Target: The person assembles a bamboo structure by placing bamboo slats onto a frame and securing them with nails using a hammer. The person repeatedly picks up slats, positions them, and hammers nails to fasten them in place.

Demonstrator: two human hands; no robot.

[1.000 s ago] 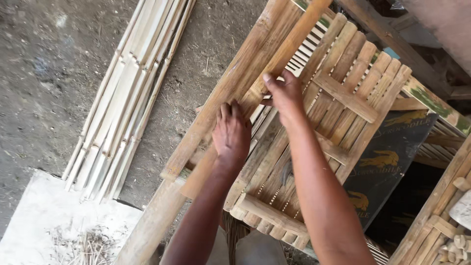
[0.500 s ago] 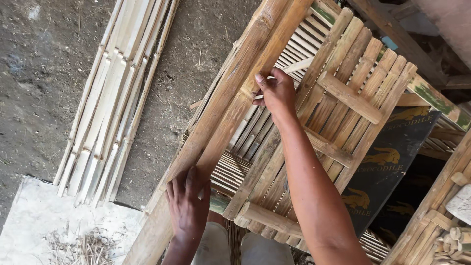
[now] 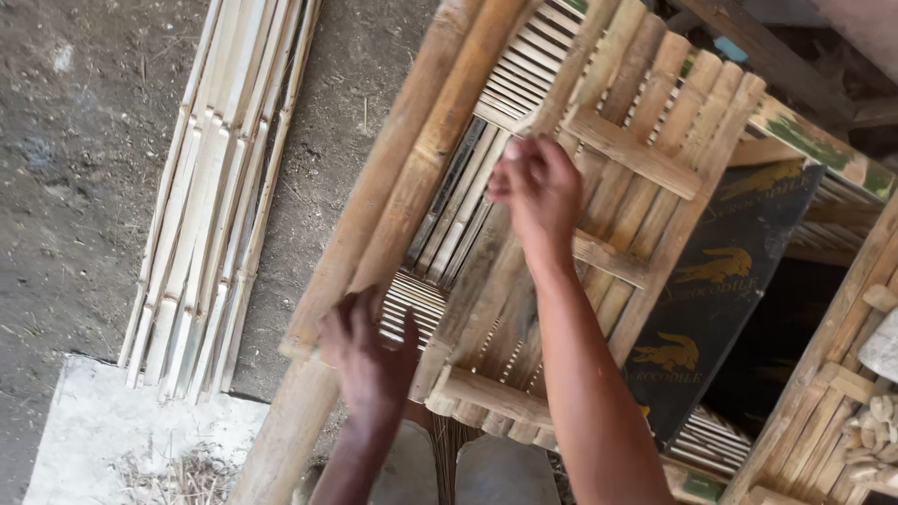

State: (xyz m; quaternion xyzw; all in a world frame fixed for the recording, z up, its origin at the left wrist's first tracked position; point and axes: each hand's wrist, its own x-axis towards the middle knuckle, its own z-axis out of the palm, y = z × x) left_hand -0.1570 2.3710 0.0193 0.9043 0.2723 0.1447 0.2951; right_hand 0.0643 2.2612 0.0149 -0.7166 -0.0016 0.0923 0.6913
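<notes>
Bundle of split bamboo strips [image 3: 220, 196] lies on the dirt at nine o'clock, untouched. Left hand [image 3: 369, 355] at six o'clock, fingers spread and blurred, rests by the lower end of the thick bamboo pole [image 3: 412, 178] — step judged: seating the pole along the slatted bamboo frame [image 3: 636, 178]. Right hand [image 3: 538, 187] at centre, fingers pinched together on something too small to tell. Next move calls for steadying both ends. At three o'clock, a black board [image 3: 739, 271] with yellow animal figures.

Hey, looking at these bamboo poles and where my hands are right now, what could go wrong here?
The two thick bamboo poles rest slanted across the slatted bamboo frame; they might roll or slide off. Your left hand sits at a pole's lower end and could get pinched or catch splinters. The right hand is blurred, so its grip looks unsure.
</notes>
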